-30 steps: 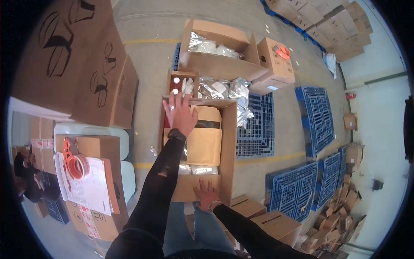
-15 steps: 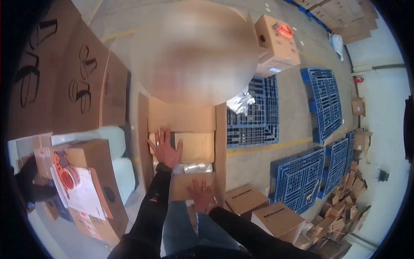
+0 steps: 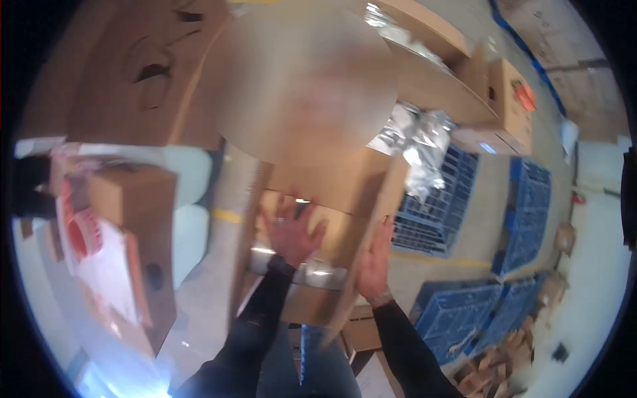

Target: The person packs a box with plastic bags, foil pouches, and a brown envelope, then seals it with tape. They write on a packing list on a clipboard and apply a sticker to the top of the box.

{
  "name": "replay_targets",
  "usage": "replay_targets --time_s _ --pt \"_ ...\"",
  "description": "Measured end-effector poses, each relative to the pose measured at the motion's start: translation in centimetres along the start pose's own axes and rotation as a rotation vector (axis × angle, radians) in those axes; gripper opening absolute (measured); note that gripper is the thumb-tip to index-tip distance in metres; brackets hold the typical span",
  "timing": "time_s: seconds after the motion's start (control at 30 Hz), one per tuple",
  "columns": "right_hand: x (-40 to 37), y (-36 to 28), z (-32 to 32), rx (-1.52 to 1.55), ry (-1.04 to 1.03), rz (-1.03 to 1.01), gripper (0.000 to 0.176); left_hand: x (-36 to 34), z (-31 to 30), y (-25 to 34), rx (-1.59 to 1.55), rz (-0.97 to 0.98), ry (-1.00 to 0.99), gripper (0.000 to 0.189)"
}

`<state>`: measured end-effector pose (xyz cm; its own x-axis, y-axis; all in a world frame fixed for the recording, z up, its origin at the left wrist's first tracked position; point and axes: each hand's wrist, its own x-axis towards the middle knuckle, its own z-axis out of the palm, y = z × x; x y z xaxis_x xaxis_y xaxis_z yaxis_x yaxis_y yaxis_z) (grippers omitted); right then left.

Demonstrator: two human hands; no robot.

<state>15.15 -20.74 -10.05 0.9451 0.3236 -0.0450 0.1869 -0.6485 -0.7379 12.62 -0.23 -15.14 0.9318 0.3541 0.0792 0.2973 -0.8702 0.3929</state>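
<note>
Carton of brown cardboard point(image 3: 318, 305), open-topped, stands right in front of the person's blue-jeaned legs point(image 3: 334, 371). Inside: flat tan paper parcel point(image 3: 337, 224), with shiny silver packets point(image 3: 325, 274) at the near end. Left hand point(image 3: 292, 231) palm down over the parcel, fingers spread, grasping nothing; how hard it presses, cannot tell. Right hand point(image 3: 375, 260) straight and flat along the carton's right wall, fingers together, not curled round the edge. Crumpled silver foil bags point(image 3: 424, 149) lie beyond the far right corner, beside a blue plastic slatted pallet point(image 3: 434, 209). Farther right, a brown box bears an orange tape dispenser point(image 3: 525, 97). Well to the left, white paper sheets point(image 3: 109, 265) and a red-and-white tape roll point(image 3: 85, 233) sit on another carton. Round blur hides the top centre.
</note>
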Motion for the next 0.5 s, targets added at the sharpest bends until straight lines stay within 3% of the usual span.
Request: replay_targets --time_s 0.07,0.1,0.17,0.23,0.33,0.43,0.5 --pt "1.2 -0.7 3.6 -0.558 0.022 0.081 0.076 -0.4 -1.9 -1.0 -0.696 -0.315 -0.282 0.054" --pt "1.8 -1.4 6.0 -0.817 0.033 0.093 0.076 -1.1 -5.8 0.1 -0.816 -0.389 -0.170 0.055" --pt "1.5 0.3 7.1 -0.708 0.053 0.066 0.072 -1.2 -14.6 -0.3 -0.696 -0.260 0.108 0.060" --pt "1.0 -0.8 6.4 -0.751 -0.074 0.151 0.070 -2.7 -20.7 -0.5 -0.277 0.091 0.303 0.069" --pt "2.2 -2.4 5.8 -0.759 -0.128 0.195 0.070 -3.9 -13.1 -4.8 -0.919 -0.130 -0.243 0.080" --pt "1.3 -1.8 6.0 -0.747 -0.135 0.158 0.067 -2.9 -6.6 -0.3 -0.164 -0.069 -0.615 0.089" --pt "2.8 -0.4 3.7 -0.649 -0.169 0.065 0.063 -2.7 -5.9 -0.2 -0.144 -0.045 -0.527 0.088"
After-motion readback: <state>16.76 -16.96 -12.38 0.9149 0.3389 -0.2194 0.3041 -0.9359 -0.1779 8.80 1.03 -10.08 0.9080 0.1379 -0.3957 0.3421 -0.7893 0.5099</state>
